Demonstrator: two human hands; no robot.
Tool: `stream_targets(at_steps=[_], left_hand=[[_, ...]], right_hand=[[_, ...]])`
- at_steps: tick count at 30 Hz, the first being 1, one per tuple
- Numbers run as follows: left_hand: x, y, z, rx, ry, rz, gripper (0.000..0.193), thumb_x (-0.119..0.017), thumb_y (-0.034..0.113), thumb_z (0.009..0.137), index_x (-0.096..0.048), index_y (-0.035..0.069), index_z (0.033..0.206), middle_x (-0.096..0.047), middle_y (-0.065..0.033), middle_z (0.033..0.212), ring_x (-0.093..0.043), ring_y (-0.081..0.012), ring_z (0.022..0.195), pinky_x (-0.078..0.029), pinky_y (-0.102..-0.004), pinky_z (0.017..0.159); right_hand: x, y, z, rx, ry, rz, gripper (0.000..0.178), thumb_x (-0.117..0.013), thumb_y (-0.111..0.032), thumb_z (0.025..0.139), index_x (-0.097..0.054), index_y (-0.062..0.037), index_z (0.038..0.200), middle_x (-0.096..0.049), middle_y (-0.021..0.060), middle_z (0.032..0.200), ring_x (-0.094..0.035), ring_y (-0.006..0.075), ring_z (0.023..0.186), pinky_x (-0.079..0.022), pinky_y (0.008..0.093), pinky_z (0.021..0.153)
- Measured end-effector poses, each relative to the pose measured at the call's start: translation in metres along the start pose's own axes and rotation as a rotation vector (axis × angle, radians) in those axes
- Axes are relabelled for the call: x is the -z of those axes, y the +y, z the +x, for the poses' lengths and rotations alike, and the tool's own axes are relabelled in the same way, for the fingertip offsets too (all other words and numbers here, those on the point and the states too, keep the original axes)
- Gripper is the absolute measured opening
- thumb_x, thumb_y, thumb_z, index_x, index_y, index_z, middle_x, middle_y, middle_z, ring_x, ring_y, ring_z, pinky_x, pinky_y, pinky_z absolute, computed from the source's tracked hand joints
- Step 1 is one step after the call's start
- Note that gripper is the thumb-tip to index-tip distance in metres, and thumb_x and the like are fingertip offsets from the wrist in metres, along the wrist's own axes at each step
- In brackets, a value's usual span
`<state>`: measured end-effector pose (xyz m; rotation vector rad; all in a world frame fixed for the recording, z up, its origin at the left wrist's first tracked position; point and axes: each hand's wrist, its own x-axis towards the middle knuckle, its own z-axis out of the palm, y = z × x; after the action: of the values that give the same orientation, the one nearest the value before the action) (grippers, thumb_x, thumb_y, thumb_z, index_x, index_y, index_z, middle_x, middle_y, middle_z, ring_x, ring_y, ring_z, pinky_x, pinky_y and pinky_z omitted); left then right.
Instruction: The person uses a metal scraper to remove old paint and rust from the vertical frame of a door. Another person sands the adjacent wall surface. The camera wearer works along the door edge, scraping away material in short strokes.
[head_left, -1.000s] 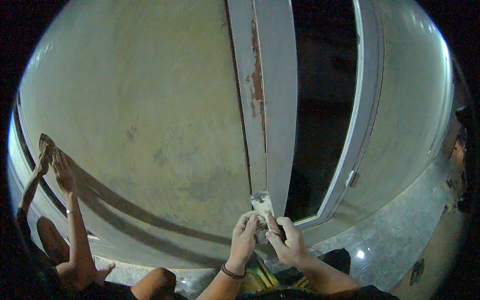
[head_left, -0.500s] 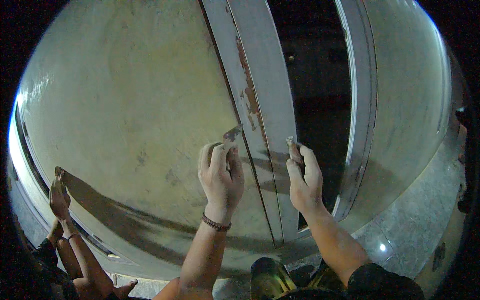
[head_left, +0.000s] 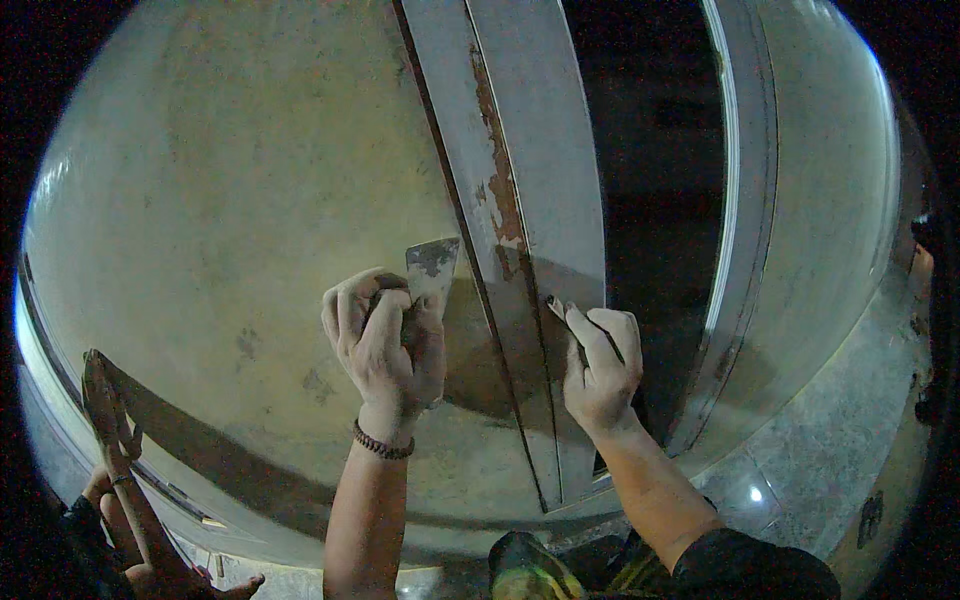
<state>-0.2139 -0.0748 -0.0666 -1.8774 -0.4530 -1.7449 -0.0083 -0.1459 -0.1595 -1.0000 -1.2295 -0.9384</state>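
My left hand (head_left: 378, 335) is closed around a putty knife (head_left: 433, 262), its stained flat blade pointing up in front of the beige wall (head_left: 270, 200). To its right stands a grey painted door frame (head_left: 545, 150); a long strip of chipped paint (head_left: 495, 150) shows brown beneath. Close in front of this frame, my right hand (head_left: 603, 370) is closed with the fingers bent. A small slim thing (head_left: 555, 305), pale with a dark tip, sticks out of its fingertips; I cannot make out its kind. Whether the blade touches the wall is not clear.
Beyond the frame is a dark opening (head_left: 655, 170) with a pale edge (head_left: 728, 170). At the far left another person's hand (head_left: 112, 415) is raised by the wall. A shiny tiled floor (head_left: 790, 470) lies at the lower right.
My left hand has moved left and turned, so the putty knife's blade shows broader. My right hand has turned and lowered a little, its slim thing now tilting left.
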Motion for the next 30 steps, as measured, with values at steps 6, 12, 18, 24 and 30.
stream_targets(at_steps=[6, 12, 18, 24, 30], left_hand=[[-0.001, 0.008, 0.000, -0.028, 0.056, -0.013, 0.016, -0.075, 0.007, 0.077, -0.060, 0.006, 0.082, -0.063, -0.0113, 0.097, -0.054, -0.0301, 0.089, -0.042, -0.0408, 0.082], [0.015, 0.015, -0.002, -0.055, 0.097, -0.032, 0.015, -0.075, 0.007, 0.077, -0.060, 0.006, 0.080, -0.063, -0.0113, 0.096, -0.055, -0.0302, 0.088, -0.042, -0.0406, 0.081], [0.020, 0.011, -0.003, -0.022, 0.053, -0.017, 0.015, -0.074, 0.008, 0.077, -0.060, 0.006, 0.081, -0.063, -0.0114, 0.096, -0.055, -0.0298, 0.088, -0.042, -0.0412, 0.082], [0.015, 0.011, -0.008, -0.031, 0.086, -0.035, 0.014, -0.073, 0.007, 0.075, -0.061, 0.006, 0.080, -0.063, -0.0105, 0.096, -0.055, -0.0294, 0.088, -0.043, -0.0401, 0.081], [0.007, 0.020, -0.004, -0.051, 0.083, -0.003, 0.013, -0.073, 0.006, 0.075, -0.061, 0.007, 0.080, -0.064, -0.0093, 0.096, -0.055, -0.0287, 0.088, -0.042, -0.0396, 0.080]], right_hand=[[-0.007, 0.001, 0.014, 0.063, 0.136, 0.078, 0.030, -0.075, 0.000, 0.082, -0.069, -0.0011, 0.110, -0.057, 0.0088, 0.087, -0.057, 0.0276, 0.078, -0.045, 0.0399, 0.069], [0.005, -0.013, 0.019, 0.087, 0.112, 0.035, 0.025, -0.077, -0.001, 0.083, -0.071, -0.0035, 0.107, -0.056, 0.0055, 0.083, -0.056, 0.0253, 0.077, -0.041, 0.0372, 0.069], [0.004, -0.025, 0.014, 0.116, 0.159, 0.060, 0.026, -0.076, 0.000, 0.082, -0.070, -0.0043, 0.107, -0.057, 0.0058, 0.085, -0.057, 0.0264, 0.077, -0.042, 0.0375, 0.070], [-0.007, -0.011, 0.039, 0.098, 0.120, 0.001, 0.022, -0.075, 0.000, 0.083, -0.069, -0.0044, 0.104, -0.058, 0.0063, 0.087, -0.057, 0.0257, 0.078, -0.041, 0.0387, 0.071], [0.017, -0.016, 0.017, 0.124, 0.122, 0.034, 0.021, -0.072, 0.003, 0.083, -0.069, -0.0040, 0.103, -0.057, 0.0063, 0.085, -0.057, 0.0260, 0.078, -0.040, 0.0395, 0.071]])
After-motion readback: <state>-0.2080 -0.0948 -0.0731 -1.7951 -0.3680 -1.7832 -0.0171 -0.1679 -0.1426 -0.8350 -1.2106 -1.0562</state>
